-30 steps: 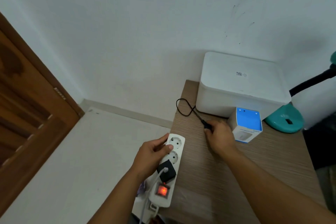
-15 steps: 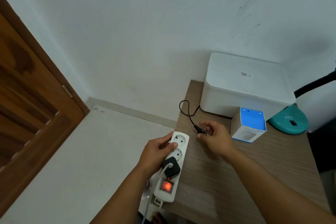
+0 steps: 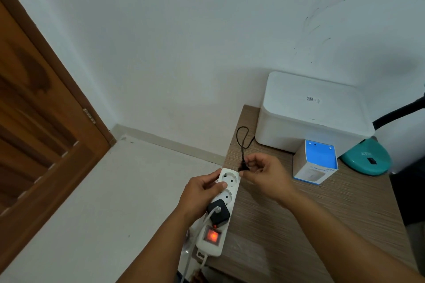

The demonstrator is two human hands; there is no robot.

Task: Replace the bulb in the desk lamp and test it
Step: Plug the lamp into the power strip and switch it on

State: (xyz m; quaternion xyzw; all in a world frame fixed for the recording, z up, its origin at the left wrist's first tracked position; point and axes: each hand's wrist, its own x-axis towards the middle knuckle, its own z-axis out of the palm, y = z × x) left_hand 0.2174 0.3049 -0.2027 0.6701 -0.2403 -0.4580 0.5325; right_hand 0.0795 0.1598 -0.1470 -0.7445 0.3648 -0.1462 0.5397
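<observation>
1. Desk lamp (image 3: 365,156) stands at the far right of the wooden surface (image 3: 299,225); only its teal base and part of its black neck show.
2. Its black cord (image 3: 242,140) loops across the surface from behind a white lidded box (image 3: 308,112).
3. Right hand (image 3: 264,173) pinches the cord's black plug (image 3: 243,167) between thumb and fingers, just beside the far end of the power strip.
4. Left hand (image 3: 202,193) grips the white power strip (image 3: 222,211) at the surface's left edge, thumb lying over the farthest socket.
5. A black adapter (image 3: 218,212) sits in the strip, and its red switch (image 3: 212,235) glows.
6. A blue-and-white carton (image 3: 316,162) stands between box and lamp base.
</observation>
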